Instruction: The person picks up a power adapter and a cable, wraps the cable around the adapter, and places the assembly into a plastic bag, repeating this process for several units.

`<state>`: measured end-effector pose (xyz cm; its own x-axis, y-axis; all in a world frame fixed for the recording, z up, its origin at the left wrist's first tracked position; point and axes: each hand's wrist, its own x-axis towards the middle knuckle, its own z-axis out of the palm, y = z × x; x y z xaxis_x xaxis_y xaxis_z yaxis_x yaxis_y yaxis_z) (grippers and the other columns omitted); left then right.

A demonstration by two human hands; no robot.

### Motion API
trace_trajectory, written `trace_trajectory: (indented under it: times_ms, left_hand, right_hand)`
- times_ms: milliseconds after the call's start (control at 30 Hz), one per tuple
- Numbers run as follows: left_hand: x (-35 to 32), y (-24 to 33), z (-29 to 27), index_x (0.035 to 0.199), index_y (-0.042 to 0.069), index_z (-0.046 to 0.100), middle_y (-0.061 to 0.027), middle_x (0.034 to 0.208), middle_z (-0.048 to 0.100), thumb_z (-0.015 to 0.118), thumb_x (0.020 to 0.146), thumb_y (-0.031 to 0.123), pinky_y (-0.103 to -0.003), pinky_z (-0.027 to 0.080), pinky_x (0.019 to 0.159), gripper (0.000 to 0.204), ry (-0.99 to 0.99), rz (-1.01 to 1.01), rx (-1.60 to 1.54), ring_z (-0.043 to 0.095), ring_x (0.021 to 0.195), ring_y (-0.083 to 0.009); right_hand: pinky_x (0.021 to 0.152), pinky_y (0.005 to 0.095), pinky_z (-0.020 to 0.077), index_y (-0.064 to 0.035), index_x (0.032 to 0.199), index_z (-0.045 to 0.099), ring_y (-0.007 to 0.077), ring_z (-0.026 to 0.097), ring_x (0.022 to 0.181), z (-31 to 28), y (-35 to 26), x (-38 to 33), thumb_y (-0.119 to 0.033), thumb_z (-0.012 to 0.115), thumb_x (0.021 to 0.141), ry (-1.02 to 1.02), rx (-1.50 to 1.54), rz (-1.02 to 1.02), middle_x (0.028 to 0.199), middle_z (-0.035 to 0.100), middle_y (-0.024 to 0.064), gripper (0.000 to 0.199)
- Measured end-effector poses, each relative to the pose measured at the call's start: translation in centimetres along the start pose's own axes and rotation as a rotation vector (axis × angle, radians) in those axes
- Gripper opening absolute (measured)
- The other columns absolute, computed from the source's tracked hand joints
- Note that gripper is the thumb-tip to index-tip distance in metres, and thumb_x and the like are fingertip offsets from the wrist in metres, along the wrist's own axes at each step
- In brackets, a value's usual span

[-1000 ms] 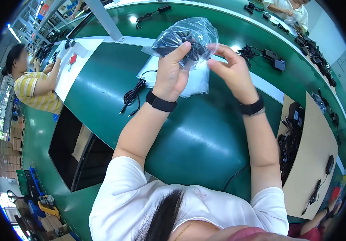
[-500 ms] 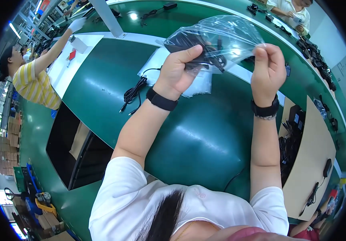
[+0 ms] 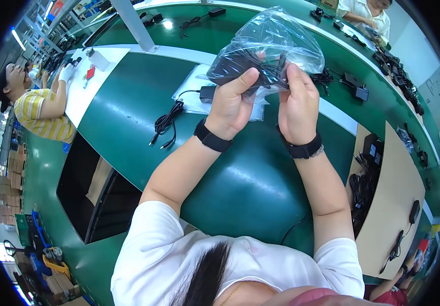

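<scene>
Both hands are drawing together again: left hand (image 3: 232, 104) and right hand (image 3: 297, 104) are pinching the clear plastic bag (image 3: 271, 43). Inside, the black power adapter (image 3: 240, 66) is settling; sealing calls for a steady grip.

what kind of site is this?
Likely an electronics packing line: a long green workbench strewn with black power adapters, both hands holding one in a clear plastic bag, co-workers alongside.

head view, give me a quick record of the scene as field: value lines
left hand: grips the clear plastic bag from its left side
right hand: grips the same bag from the right
bag contents: black power adapter with its cable
bag position: held up above the green table
on table behind: a second black adapter with coiled cable, lying on flat clear bags
wrists: a black band on each
nearby: person in striped shirt at left
</scene>
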<state>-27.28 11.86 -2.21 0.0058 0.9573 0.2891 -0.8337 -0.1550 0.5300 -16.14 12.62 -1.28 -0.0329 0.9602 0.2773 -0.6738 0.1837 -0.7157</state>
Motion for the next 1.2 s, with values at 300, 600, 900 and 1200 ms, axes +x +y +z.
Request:
trace_trajectory:
  times_ms: [300,600,900,1200]
  left_hand:
    - [-0.3,-0.4,-0.2,0.106,0.005,0.055,-0.0059,0.101,0.059,0.061,0.080,0.005,-0.034,0.046,0.084,0.027,-0.050,-0.164,0.001,0.057,0.094,-0.0177]
    - [0.5,0.1,-0.3,0.106,0.000,0.053,-0.0132,0.102,0.059,0.057,0.082,0.008,-0.043,0.045,0.086,0.026,0.034,-0.306,-0.234,0.057,0.095,-0.0269]
    - [-0.1,0.2,-0.6,0.107,0.004,0.055,-0.0072,0.103,0.060,0.062,0.078,0.002,-0.032,0.043,0.086,0.030,0.016,-0.100,-0.021,0.057,0.094,-0.0182]
    - [-0.6,-1.3,0.2,0.118,0.005,0.048,-0.0058,0.109,0.056,0.070,0.073,0.008,-0.029,0.040,0.089,0.049,-0.061,-0.029,0.364,0.051,0.101,-0.0135]
  right_hand:
    - [0.053,0.0282,0.0386,0.0016,0.077,0.061,0.0217,0.052,0.061,-1.7,-1.1,0.7,-0.006,0.059,0.076,-0.074,-1.093,-0.499,0.067,0.053,0.0121,0.008]
    - [0.080,0.0301,0.0435,0.0000,0.099,0.054,0.0182,0.057,0.087,-2.7,-0.6,1.8,-0.013,0.050,0.090,-0.086,0.109,0.159,0.101,0.059,0.0081,0.017]
    - [0.095,0.0360,0.0347,-0.0045,0.127,0.039,0.0209,0.047,0.110,-0.8,-0.4,0.6,-0.038,0.042,0.092,-0.251,0.016,0.244,0.122,0.049,0.0092,0.048]
    - [0.074,0.0262,0.0443,0.0022,0.097,0.061,0.0136,0.057,0.080,-2.5,-0.7,1.4,-0.023,0.050,0.091,-0.081,-0.227,-0.043,0.090,0.062,0.0076,0.028]
